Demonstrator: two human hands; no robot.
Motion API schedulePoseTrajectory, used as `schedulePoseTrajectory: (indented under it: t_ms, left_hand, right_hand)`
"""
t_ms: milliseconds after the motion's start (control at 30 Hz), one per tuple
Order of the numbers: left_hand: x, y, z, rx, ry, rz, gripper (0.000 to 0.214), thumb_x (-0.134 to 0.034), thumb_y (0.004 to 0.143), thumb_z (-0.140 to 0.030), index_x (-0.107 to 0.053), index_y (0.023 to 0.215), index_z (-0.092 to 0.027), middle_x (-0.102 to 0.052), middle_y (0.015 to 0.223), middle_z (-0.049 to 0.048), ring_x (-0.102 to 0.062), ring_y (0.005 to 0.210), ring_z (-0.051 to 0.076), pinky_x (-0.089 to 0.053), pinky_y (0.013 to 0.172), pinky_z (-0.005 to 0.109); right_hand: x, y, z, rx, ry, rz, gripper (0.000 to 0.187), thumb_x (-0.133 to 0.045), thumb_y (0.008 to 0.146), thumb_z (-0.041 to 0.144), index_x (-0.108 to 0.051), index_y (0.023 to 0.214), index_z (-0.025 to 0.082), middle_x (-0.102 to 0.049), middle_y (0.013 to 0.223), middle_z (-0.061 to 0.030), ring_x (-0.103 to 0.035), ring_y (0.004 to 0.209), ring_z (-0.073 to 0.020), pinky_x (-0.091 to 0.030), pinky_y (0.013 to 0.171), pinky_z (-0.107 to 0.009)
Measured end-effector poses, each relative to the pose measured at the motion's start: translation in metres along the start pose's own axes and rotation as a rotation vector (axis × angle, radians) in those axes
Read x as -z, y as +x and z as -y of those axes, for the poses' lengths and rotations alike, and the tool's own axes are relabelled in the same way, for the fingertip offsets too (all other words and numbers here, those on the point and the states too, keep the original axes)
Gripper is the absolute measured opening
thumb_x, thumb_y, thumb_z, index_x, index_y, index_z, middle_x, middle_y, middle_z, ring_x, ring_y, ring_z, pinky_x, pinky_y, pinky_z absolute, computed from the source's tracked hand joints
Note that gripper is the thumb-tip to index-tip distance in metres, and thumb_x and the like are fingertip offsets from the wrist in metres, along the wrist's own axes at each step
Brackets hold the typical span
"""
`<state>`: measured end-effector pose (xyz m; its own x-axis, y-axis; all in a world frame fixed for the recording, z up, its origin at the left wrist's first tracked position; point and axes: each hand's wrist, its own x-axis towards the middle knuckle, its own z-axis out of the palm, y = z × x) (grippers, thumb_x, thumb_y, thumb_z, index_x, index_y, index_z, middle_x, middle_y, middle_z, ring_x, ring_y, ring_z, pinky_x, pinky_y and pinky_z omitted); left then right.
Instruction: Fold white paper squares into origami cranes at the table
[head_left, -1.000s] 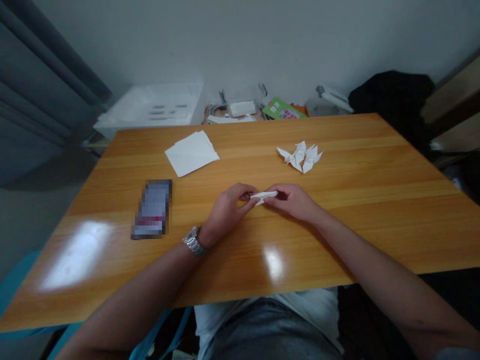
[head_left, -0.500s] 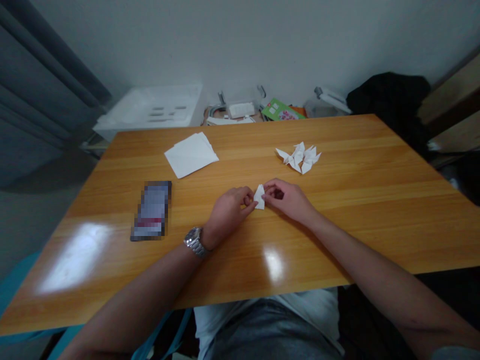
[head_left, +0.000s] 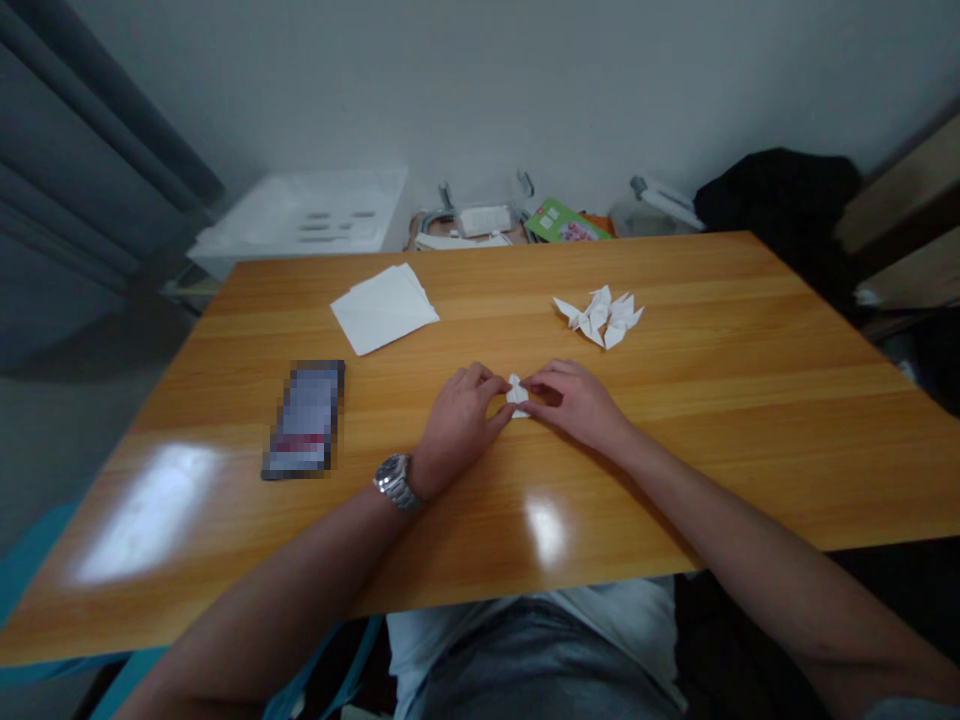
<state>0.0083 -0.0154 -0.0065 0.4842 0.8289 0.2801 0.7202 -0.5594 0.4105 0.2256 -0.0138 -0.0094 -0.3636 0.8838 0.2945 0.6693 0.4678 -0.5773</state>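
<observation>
A small folded white paper piece (head_left: 517, 394) lies on the wooden table (head_left: 675, 460) between my two hands. My left hand (head_left: 459, 425), with a metal watch on its wrist, pinches the piece from the left. My right hand (head_left: 576, 402) presses on it from the right, fingers curled over it. Most of the piece is hidden under my fingertips. Several finished white folded paper figures (head_left: 602, 316) lie in a small heap further back on the right. A stack of flat white paper sheets (head_left: 384, 307) lies at the back left.
A phone (head_left: 305, 418) lies flat on the table left of my hands. Behind the table's far edge sit a white plastic box (head_left: 300, 220), a green packet (head_left: 564, 221) and small clutter. A dark bag (head_left: 795, 200) is at the back right.
The paper piece stretched flat between my hands a second ago has been folded up smaller. Both hands have closed in on it and lowered to the table.
</observation>
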Motion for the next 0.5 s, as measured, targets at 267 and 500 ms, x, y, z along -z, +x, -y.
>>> schedulePoseTrajectory:
  t_ms: [267,500]
  left_hand:
    - [0.0004,-0.0011,0.0015,-0.017,0.004,-0.001,0.028,-0.064,0.098,-0.034,-0.069,0.12,-0.019,-0.062,0.111,0.0088,-0.059,0.101,0.024,-0.052,0.092,0.039]
    - [-0.0001,-0.0011,0.0002,-0.044,-0.005,-0.014,0.026,-0.064,0.098,-0.029,-0.068,0.122,-0.021,-0.063,0.113,0.0079,-0.06,0.102,0.023,-0.052,0.093,0.039]
  right_hand:
    - [-0.0037,-0.0013,-0.0023,-0.039,0.055,-0.012,0.021,-0.081,0.085,0.029,-0.076,0.103,0.02,-0.072,0.096,-0.0082,-0.064,0.092,-0.0248,-0.05,0.083,-0.039]
    - [-0.0043,-0.0019,-0.0021,-0.065,0.096,-0.024,0.021,-0.081,0.084,0.025,-0.073,0.103,0.021,-0.07,0.096,-0.0065,-0.063,0.092,-0.024,-0.048,0.083,-0.037]
